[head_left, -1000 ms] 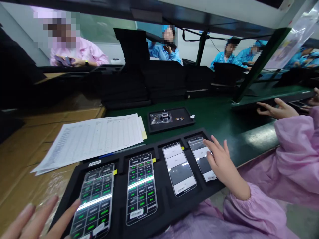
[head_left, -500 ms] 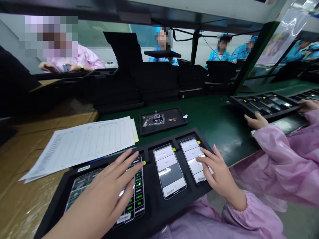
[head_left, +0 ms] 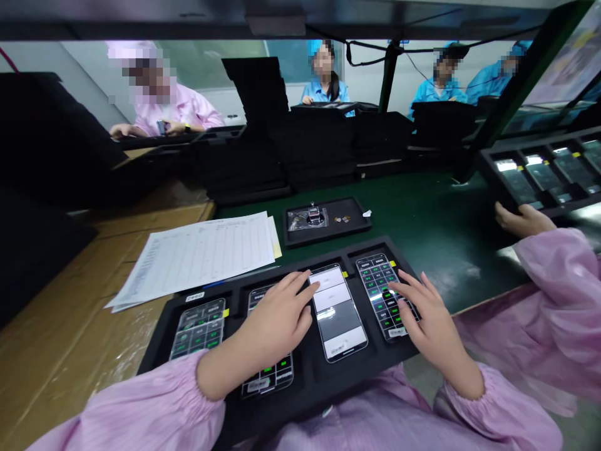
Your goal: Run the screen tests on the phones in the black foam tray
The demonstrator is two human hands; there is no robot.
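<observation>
A black foam tray in front of me holds several smartphones in separate slots. My left hand reaches over the second phone, fingers stretched to the upper left edge of the third phone, whose screen has white and grey bands. At the right end, my right hand has its fingers spread over the fourth phone, which displays a dark grid with green labels. A similar grid lights the leftmost phone. Neither hand grips anything; whether the fingertips touch the glass I cannot tell.
Behind the tray lies a small black tray with a bag and tiny parts. Printed sheets rest at the left on brown cardboard. A co-worker's hand holds another phone tray. Black stacks line the back.
The fourth phone's screen has switched from white bands to the dark grid with green labels. My left hand has moved right, to the third phone. The co-worker's tray is now tilted up.
</observation>
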